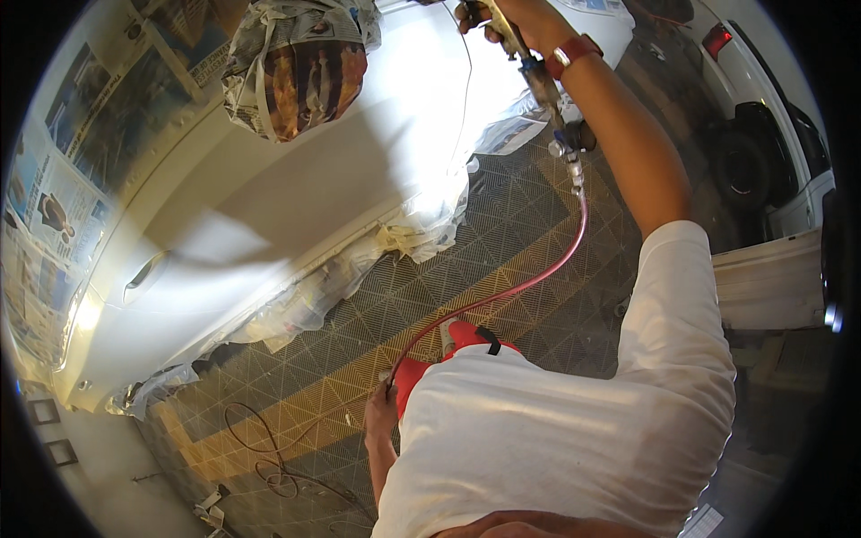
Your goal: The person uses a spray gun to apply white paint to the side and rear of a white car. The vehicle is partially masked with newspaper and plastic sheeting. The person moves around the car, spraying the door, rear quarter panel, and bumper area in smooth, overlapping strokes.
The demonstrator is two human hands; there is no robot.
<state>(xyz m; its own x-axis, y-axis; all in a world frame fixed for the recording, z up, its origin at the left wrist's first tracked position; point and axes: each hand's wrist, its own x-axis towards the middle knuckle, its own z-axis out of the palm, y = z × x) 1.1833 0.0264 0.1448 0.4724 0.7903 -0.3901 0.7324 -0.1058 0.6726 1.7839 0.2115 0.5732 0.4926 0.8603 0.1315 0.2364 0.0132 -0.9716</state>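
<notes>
My right hand (531,25) is raised at the top, its fingers wrapped round the handle of a metal spray gun (540,82). The gun's front end runs out of view at the upper edge. From the fitting at its lower end a red air hose (529,285) curves down to my left hand (381,414). That hand is low by my hip, closed round the hose. On the left stretches a pale car door panel (278,193), brightly lit towards the gun. A side mirror (314,85) wrapped in newspaper sticks out from it near the top.
Newspaper masking (67,188) covers the windows. Crumpled plastic and paper (309,296) line the car's lower edge. Loose hose loops (273,462) lie on the patterned floor (502,233). Another vehicle (762,161) with a dark wheel stands on the right.
</notes>
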